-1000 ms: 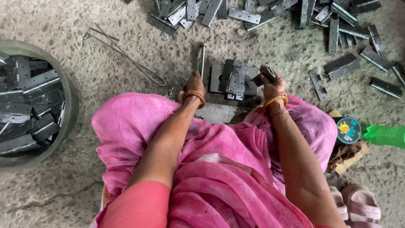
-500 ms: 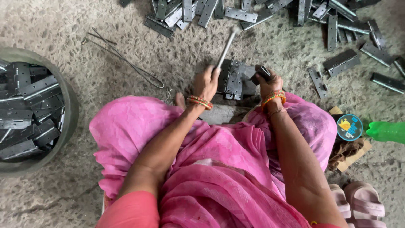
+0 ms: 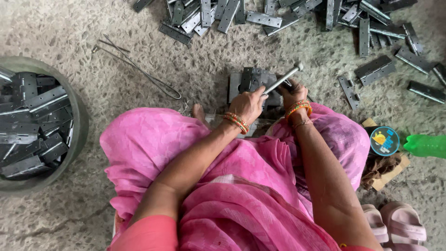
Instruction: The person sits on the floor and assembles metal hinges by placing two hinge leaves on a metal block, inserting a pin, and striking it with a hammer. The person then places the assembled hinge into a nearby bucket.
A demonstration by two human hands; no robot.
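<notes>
I sit on a rough concrete floor in pink clothes. My left hand (image 3: 248, 103) grips a thin metal rod (image 3: 285, 77) that slants up to the right. My right hand (image 3: 294, 93) is closed on something small and dark just under the rod's upper part; what it is I cannot tell. Both hands hover over a small stack of grey metal hinges (image 3: 253, 81) lying in front of my knees. Orange bangles ring both wrists.
A round tub (image 3: 76, 121) full of grey hinges stands at the left. A large heap of loose hinges (image 3: 297, 16) spreads along the top. A bent wire (image 3: 139, 69) lies on the floor. A round blue tin (image 3: 384, 140), green bottle (image 3: 425, 145) and pink sandals (image 3: 395, 225) are at right.
My left hand has swung the rod from upright to slanting right and moved toward my right hand. The right hand has stayed over the hinges.
</notes>
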